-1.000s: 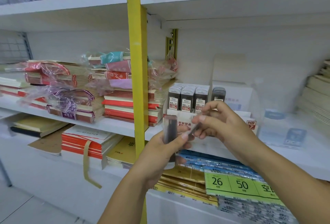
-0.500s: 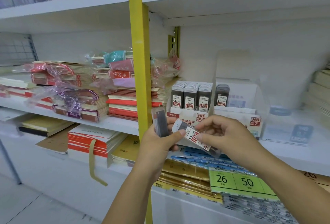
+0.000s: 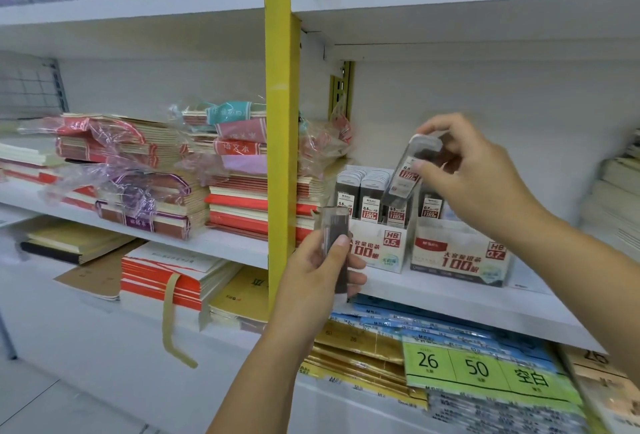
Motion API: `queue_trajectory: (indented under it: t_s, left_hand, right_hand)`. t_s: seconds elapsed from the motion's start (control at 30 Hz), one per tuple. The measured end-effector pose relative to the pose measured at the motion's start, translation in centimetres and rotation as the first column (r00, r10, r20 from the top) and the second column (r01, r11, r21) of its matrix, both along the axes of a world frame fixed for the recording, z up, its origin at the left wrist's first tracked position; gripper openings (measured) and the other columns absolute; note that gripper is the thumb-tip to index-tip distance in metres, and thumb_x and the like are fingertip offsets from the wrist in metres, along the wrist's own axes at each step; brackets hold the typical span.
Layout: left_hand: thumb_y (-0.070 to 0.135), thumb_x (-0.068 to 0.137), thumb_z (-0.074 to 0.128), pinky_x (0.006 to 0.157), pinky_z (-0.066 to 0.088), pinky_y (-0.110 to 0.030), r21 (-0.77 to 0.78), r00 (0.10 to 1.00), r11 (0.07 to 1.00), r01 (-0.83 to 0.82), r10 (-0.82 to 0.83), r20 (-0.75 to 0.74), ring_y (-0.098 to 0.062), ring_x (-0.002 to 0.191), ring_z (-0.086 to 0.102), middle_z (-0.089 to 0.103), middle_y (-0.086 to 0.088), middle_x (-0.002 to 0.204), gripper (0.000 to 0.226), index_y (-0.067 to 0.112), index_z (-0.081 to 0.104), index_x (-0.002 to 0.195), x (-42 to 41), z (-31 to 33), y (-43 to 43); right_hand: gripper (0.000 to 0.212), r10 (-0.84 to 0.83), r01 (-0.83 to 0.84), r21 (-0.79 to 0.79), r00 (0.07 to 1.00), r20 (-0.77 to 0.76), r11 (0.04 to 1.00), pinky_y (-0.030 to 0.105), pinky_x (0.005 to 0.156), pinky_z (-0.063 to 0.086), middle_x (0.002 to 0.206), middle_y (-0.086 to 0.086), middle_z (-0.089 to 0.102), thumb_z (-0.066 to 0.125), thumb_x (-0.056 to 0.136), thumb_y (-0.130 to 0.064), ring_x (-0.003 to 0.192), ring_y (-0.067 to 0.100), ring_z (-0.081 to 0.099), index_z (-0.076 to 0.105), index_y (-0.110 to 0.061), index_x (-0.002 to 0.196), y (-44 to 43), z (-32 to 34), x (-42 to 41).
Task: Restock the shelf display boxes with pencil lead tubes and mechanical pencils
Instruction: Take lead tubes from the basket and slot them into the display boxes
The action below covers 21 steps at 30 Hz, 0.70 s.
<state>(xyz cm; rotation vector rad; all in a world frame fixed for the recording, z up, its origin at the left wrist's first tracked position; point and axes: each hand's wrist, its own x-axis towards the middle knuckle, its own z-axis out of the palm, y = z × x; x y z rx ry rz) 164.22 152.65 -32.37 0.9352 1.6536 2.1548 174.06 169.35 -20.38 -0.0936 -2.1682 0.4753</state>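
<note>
Right hand [image 3: 464, 177] pinches a lead tube [image 3: 410, 170]: thumb on the label face, fingertips curled over the capped top. The tube is in the air and tilted, its bottom end pointing down at the right-hand column of the HB 0.5 box [image 3: 377, 253]. Not in yet. Its label looks like 0.5, though partly under the thumb, so that box seems the right target, not the HB 0.7 box [image 3: 457, 260] just beside it on the same shelf [image 3: 433, 295].

Left hand [image 3: 318, 274] grips a spare tube [image 3: 334, 236] upright, thumb across the front, other fingers wrapped behind. It sits low, in front of the 0.5 box's left corner, near the yellow upright [image 3: 282, 122]. One tube or several in that grip: cannot tell.

Step in hand, my read: seat the tube in the 0.5 box.
- Confirm the grade on the label before committing.
- Bring the tube vertical, cap up, label forward, matching the tubes already standing there.
- The free slot is hidden behind tube and hand, so it needs locating before lowering.
- Bottom end goes in first, behind the box's front wall, with the grip shifted up to the cap so the fingers clear the neighbours.
- Straight down, no side load. The standing tubes look light and close-packed and could tip in a row. The card box may slide on the shelf.
- The left hand is occupied and cannot brace the box, so go gently.
</note>
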Motion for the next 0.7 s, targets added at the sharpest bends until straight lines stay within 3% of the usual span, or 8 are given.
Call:
queue_trajectory:
  t_s: [0.07,0.17,0.23,0.37,0.5,0.6,0.7]
  left_hand:
    - [0.033,0.103,0.049,0.062,0.058,-0.023,0.003,1.0,1.0,0.008,-0.008,0.016,-0.011,0.063,0.067,0.07,0.001,0.076,0.017,0.027,0.064,0.109,-0.1,-0.1,0.0]
    - [0.031,0.105,0.046,0.061,0.054,-0.022,-0.01,0.999,0.999,0.031,-0.031,0.032,-0.009,0.06,0.058,0.063,0.001,0.074,0.02,0.016,0.059,0.109,-0.3,-0.2,0.0]
    - [0.028,0.106,0.046,0.061,0.053,-0.02,-0.02,0.998,0.999,0.046,-0.045,0.047,-0.008,0.06,0.057,0.063,0.002,0.074,0.018,0.015,0.057,0.111,-0.4,-0.2,0.1]
    - [0.02,0.105,0.047,0.063,0.053,-0.02,-0.027,0.995,0.996,0.081,-0.079,0.057,-0.008,0.064,0.059,0.067,0.001,0.078,0.012,0.018,0.057,0.112,-0.2,0.0,0.2]
    - [0.019,0.104,0.051,0.066,0.057,-0.021,-0.011,0.997,0.997,0.074,-0.073,0.029,-0.01,0.073,0.07,0.077,0.001,0.091,0.016,0.024,0.061,0.116,0.1,0.1,0.1]
    - [0.021,0.103,0.054,0.068,0.057,-0.021,-0.007,0.997,0.996,0.083,-0.083,0.0,-0.013,0.079,0.074,0.078,-0.002,0.094,0.019,0.028,0.063,0.117,0.2,0.2,0.0]
    - [0.021,0.102,0.055,0.07,0.058,-0.024,-0.027,0.99,0.991,0.129,-0.13,-0.05,-0.015,0.08,0.072,0.077,-0.004,0.092,0.02,0.031,0.068,0.113,0.6,0.1,0.2]
  right_hand:
    - [0.03,-0.072,0.063,0.091,0.993,0.093,0.994,0.01,0.057,0.042,0.086,-0.019,0.061,0.065,0.09,-0.022,0.074,-0.006,0.058,0.049,-0.04,0.108,0.2,-0.3,-0.9]
    - [0.025,-0.08,0.075,0.039,0.984,0.158,0.996,0.026,0.067,0.052,0.089,-0.018,0.062,0.065,0.089,-0.023,0.08,0.0,0.059,0.053,-0.038,0.104,0.9,-1.2,-2.1]
    - [0.019,-0.127,0.117,0.061,0.975,0.184,0.991,0.03,0.074,0.05,0.091,-0.018,0.057,0.065,0.088,-0.025,0.088,0.007,0.055,0.057,-0.037,0.099,1.6,-1.8,-2.8]
    - [0.018,-0.269,0.242,0.188,0.954,0.131,0.952,0.027,0.083,0.033,0.095,-0.008,0.049,0.064,0.088,-0.033,0.099,0.01,0.036,0.07,-0.033,0.105,2.8,-2.5,-3.7]
    - [0.027,-0.354,0.322,0.282,0.933,0.068,0.904,0.029,0.087,0.033,0.1,-0.008,0.049,0.058,0.094,-0.031,0.102,0.012,0.033,0.069,-0.029,0.118,2.6,-2.7,-3.1]
    - [0.029,-0.21,0.211,0.193,0.977,-0.022,0.958,0.02,0.08,0.033,0.096,-0.012,0.055,0.052,0.095,-0.027,0.098,0.008,0.041,0.068,-0.023,0.118,0.8,-3.6,-1.7]
    - [0.029,0.137,-0.13,-0.12,0.99,0.046,0.984,0.013,0.068,0.047,0.093,-0.02,0.064,0.056,0.093,-0.03,0.079,0.003,0.058,0.063,-0.04,0.119,-1.3,-5.1,-0.1]
